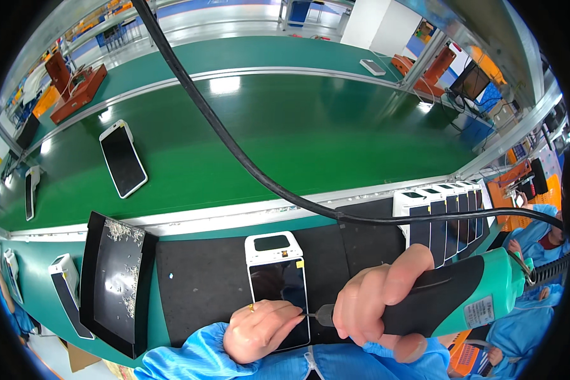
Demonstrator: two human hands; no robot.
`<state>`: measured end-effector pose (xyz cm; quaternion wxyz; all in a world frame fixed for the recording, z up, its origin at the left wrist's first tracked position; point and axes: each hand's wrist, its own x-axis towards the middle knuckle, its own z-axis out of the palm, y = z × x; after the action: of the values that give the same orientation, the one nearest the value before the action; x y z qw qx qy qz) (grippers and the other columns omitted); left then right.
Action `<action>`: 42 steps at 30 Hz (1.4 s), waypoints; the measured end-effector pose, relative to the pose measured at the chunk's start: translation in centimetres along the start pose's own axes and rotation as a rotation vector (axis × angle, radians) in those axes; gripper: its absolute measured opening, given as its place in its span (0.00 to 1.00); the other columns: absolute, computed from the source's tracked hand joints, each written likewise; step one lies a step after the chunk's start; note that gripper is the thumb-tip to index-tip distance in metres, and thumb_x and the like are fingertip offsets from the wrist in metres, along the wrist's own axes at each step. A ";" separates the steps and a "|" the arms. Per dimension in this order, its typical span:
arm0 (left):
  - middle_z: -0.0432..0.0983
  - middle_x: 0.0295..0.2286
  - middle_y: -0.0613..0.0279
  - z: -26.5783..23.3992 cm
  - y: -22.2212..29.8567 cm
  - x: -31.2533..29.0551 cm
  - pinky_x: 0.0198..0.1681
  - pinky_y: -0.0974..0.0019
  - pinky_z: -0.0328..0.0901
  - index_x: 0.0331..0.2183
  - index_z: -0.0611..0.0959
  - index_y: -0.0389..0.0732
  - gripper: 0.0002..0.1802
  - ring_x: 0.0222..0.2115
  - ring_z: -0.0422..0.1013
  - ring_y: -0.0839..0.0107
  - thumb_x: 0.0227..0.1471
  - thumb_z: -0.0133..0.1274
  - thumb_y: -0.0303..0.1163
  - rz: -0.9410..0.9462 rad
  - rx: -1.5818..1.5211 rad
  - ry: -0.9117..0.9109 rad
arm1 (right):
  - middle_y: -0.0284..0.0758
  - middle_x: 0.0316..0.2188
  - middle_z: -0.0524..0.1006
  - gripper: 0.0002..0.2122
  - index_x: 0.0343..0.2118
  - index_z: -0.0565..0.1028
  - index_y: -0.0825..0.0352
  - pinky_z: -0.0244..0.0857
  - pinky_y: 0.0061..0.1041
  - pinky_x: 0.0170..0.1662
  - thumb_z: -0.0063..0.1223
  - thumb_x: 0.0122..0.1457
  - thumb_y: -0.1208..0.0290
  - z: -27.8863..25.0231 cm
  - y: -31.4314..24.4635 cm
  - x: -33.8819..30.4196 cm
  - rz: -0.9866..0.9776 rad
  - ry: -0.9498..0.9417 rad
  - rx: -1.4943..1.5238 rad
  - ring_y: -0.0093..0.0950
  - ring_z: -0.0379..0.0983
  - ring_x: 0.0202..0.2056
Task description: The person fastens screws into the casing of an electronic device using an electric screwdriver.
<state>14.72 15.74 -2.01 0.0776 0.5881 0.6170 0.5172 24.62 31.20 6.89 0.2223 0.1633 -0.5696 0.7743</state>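
Observation:
A white handheld device with a black screen lies on the black mat in front of me. My right hand is wrapped round a teal and black electric screwdriver, held sideways with its bit pointing left. Over the lower part of the screen, my left hand is closed, thumb and fingertips pinched at the tip of the bit. What sits in that pinch, if anything, is too small to make out. A black tray with many small pale screws scattered in it stands to the left.
Several white devices stand in a row at the right. Another device lies left of the tray. Beyond a metal rail, the green conveyor belt carries more devices. A thick black cable crosses overhead. Co-workers in blue are at right.

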 end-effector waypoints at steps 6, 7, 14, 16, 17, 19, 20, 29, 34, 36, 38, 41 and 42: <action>0.72 0.21 0.61 0.7 -0.5 0.2 0.24 0.70 0.66 0.24 0.77 0.37 0.10 0.21 0.71 0.66 0.34 0.60 0.25 0.023 -0.025 -0.027 | 0.35 0.18 0.68 0.24 0.38 0.56 0.68 0.65 0.26 0.24 0.61 0.44 0.69 1.1 -1.0 -0.3 0.124 0.088 -0.112 0.26 0.67 0.19; 0.72 0.21 0.62 0.7 -0.7 0.3 0.24 0.69 0.66 0.25 0.77 0.38 0.10 0.21 0.71 0.66 0.34 0.60 0.26 0.033 -0.030 -0.034 | 0.35 0.18 0.68 0.24 0.38 0.56 0.68 0.65 0.26 0.24 0.61 0.44 0.69 1.1 -0.9 -0.3 0.127 0.084 -0.112 0.26 0.67 0.19; 0.69 0.29 0.65 -1.0 -1.3 1.8 0.30 0.69 0.63 0.33 0.78 0.41 0.21 0.28 0.68 0.69 0.31 0.62 0.32 0.005 0.159 -0.012 | 0.33 0.18 0.68 0.24 0.36 0.56 0.66 0.66 0.26 0.22 0.61 0.44 0.64 -0.8 0.6 0.2 -0.104 0.111 -0.252 0.26 0.68 0.17; 0.66 0.27 0.64 -1.5 -1.5 0.6 0.31 0.67 0.61 0.34 0.78 0.43 0.22 0.29 0.65 0.67 0.29 0.63 0.32 -0.062 0.277 0.008 | 0.32 0.18 0.68 0.25 0.36 0.55 0.65 0.65 0.25 0.20 0.60 0.45 0.62 -0.6 1.6 0.4 -0.245 0.257 -0.333 0.25 0.68 0.16; 0.64 0.27 0.63 -1.8 -1.4 0.1 0.31 0.66 0.60 0.33 0.78 0.43 0.23 0.29 0.63 0.65 0.27 0.63 0.31 -0.099 0.336 -0.003 | 0.32 0.18 0.68 0.25 0.36 0.55 0.65 0.65 0.25 0.20 0.60 0.45 0.62 -0.9 1.8 0.3 -0.242 0.254 -0.332 0.25 0.68 0.16; 0.63 0.28 0.63 -2.3 -1.1 -1.1 0.33 0.66 0.60 0.36 0.78 0.47 0.25 0.32 0.62 0.66 0.29 0.63 0.34 -0.237 0.417 -0.048 | 0.37 0.24 0.68 0.27 0.40 0.58 0.66 0.64 0.33 0.32 0.63 0.38 0.81 -1.5 1.8 0.0 -0.213 0.143 -0.239 0.29 0.67 0.23; 0.63 0.27 0.64 -2.6 -1.1 -1.4 0.32 0.67 0.60 0.38 0.77 0.47 0.26 0.31 0.62 0.67 0.29 0.63 0.35 -0.280 0.414 -0.081 | 0.37 0.24 0.68 0.27 0.40 0.58 0.66 0.64 0.33 0.32 0.63 0.38 0.81 -1.4 2.0 0.3 -0.211 0.141 -0.243 0.29 0.67 0.23; 0.66 0.21 0.57 -2.0 -1.6 -1.6 0.27 0.65 0.62 0.46 0.70 0.40 0.33 0.22 0.65 0.61 0.33 0.60 0.28 -0.326 0.103 -0.214 | 0.32 0.18 0.67 0.23 0.36 0.56 0.66 0.66 0.26 0.22 0.59 0.46 0.64 -1.2 3.7 0.9 -0.236 0.240 -0.380 0.25 0.67 0.16; 0.66 0.21 0.56 -2.0 -2.3 -2.1 0.27 0.65 0.62 0.46 0.70 0.39 0.32 0.22 0.65 0.61 0.34 0.59 0.27 -0.358 0.025 -0.208 | 0.32 0.18 0.68 0.23 0.36 0.55 0.65 0.66 0.25 0.22 0.59 0.46 0.63 -1.4 3.6 0.9 -0.232 0.201 -0.394 0.25 0.67 0.16; 0.66 0.21 0.56 -1.9 -1.8 -1.7 0.27 0.65 0.62 0.46 0.70 0.40 0.32 0.22 0.65 0.61 0.34 0.59 0.27 -0.360 0.045 -0.210 | 0.32 0.18 0.68 0.23 0.36 0.55 0.66 0.66 0.25 0.22 0.59 0.46 0.63 -1.6 3.7 0.9 -0.238 0.200 -0.390 0.25 0.67 0.16; 0.66 0.21 0.56 -1.9 -1.6 -1.5 0.27 0.65 0.62 0.46 0.70 0.40 0.32 0.22 0.65 0.61 0.33 0.60 0.26 -0.362 0.067 -0.210 | 0.32 0.18 0.68 0.23 0.36 0.55 0.66 0.66 0.25 0.22 0.59 0.46 0.63 -1.7 3.8 0.8 -0.244 0.199 -0.383 0.25 0.67 0.16; 0.66 0.21 0.56 -1.9 -1.5 -1.5 0.26 0.65 0.62 0.46 0.70 0.39 0.33 0.21 0.65 0.61 0.33 0.60 0.26 -0.366 0.062 -0.207 | 0.32 0.18 0.68 0.23 0.36 0.56 0.65 0.65 0.25 0.22 0.59 0.46 0.63 -1.6 3.8 0.8 -0.244 0.197 -0.376 0.25 0.67 0.16; 0.66 0.21 0.56 -2.0 -1.4 -1.5 0.27 0.65 0.62 0.46 0.69 0.39 0.33 0.21 0.65 0.61 0.33 0.60 0.26 -0.391 0.056 -0.218 | 0.32 0.18 0.67 0.23 0.36 0.56 0.65 0.65 0.25 0.22 0.59 0.46 0.63 -1.6 3.7 0.8 -0.236 0.189 -0.381 0.25 0.67 0.16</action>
<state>12.85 13.77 -2.87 0.2261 0.5118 0.7213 0.4083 21.98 31.91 3.82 0.3903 0.1105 -0.6590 0.6333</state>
